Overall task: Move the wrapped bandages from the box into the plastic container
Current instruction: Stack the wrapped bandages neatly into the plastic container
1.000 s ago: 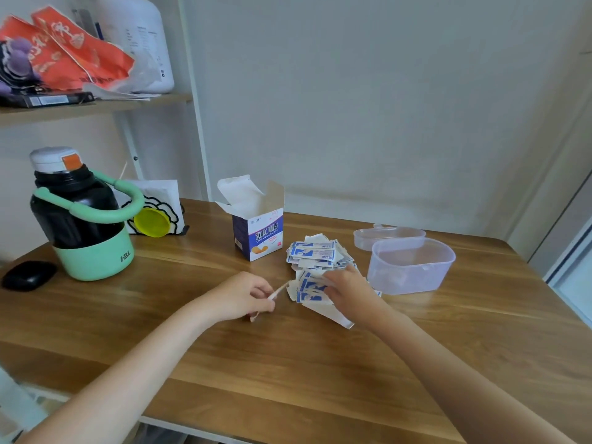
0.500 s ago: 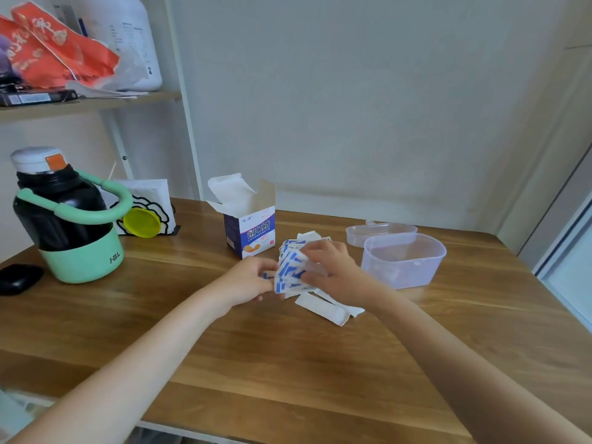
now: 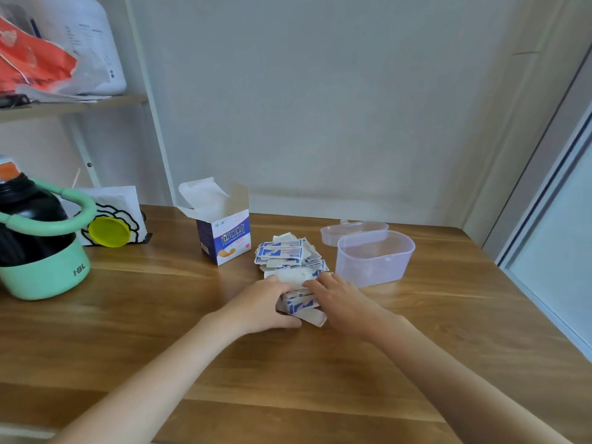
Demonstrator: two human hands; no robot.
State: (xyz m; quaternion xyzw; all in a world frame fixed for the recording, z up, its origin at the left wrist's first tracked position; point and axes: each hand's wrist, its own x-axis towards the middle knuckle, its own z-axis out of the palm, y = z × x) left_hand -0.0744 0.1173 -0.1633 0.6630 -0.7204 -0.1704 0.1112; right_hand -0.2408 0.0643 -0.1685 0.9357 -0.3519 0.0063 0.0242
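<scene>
An opened blue-and-white bandage box (image 3: 224, 233) stands on the wooden table (image 3: 160, 315). To its right lies a loose pile of white-and-blue wrapped bandages (image 3: 286, 253). My left hand (image 3: 266, 304) and my right hand (image 3: 341, 299) meet over the near edge of the pile and hold a small bunch of bandages (image 3: 301, 304) between them; the left grips it from the left, the right covers it from the right. The clear plastic container (image 3: 374, 256) stands just right of the pile, with nothing visible inside.
The container's clear lid (image 3: 352, 230) lies behind it. A black and mint-green jug (image 3: 38, 241) stands at the far left, with a white paper bag and a yellow lid (image 3: 109, 232) beside it. A shelf (image 3: 70, 105) with bags hangs at upper left.
Both hands have come down from the raised bunch at the pile's left and now hold a bunch low at the pile's near edge. The camera has shifted.
</scene>
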